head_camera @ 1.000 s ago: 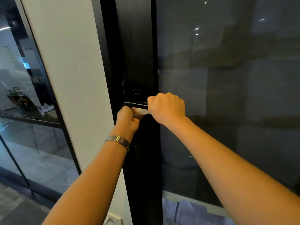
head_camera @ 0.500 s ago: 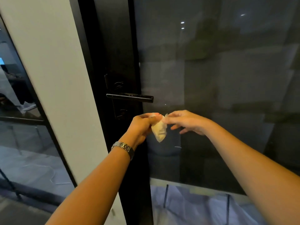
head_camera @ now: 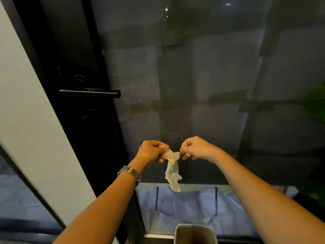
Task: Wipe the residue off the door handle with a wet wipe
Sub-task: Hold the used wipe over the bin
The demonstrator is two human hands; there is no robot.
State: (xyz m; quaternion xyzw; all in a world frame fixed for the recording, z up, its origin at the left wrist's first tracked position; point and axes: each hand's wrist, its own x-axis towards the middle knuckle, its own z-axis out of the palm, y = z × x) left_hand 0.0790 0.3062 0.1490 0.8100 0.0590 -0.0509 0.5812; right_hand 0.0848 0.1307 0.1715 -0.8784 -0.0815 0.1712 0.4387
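Observation:
A black lever door handle (head_camera: 90, 93) sticks out horizontally from the black door frame (head_camera: 73, 50), with pale specks along its top. Well below and to the right of it, my left hand (head_camera: 152, 151) and my right hand (head_camera: 197, 148) each pinch the top of a crumpled whitish wet wipe (head_camera: 173, 170). The wipe hangs down between them, partly unfolded. Neither hand touches the handle. A metal watch (head_camera: 130, 171) sits on my left wrist.
A dark glass door panel (head_camera: 211, 76) fills the right side. A white wall strip (head_camera: 26, 111) stands left of the frame. An open grey bin (head_camera: 195, 234) sits at the bottom, directly under the wipe. Green leaves (head_camera: 316, 103) show at the right edge.
Both hands left the handle and dropped down to the right. They now hold the wipe between them, and it has opened out and hangs lower. The view tilted down, showing the bin.

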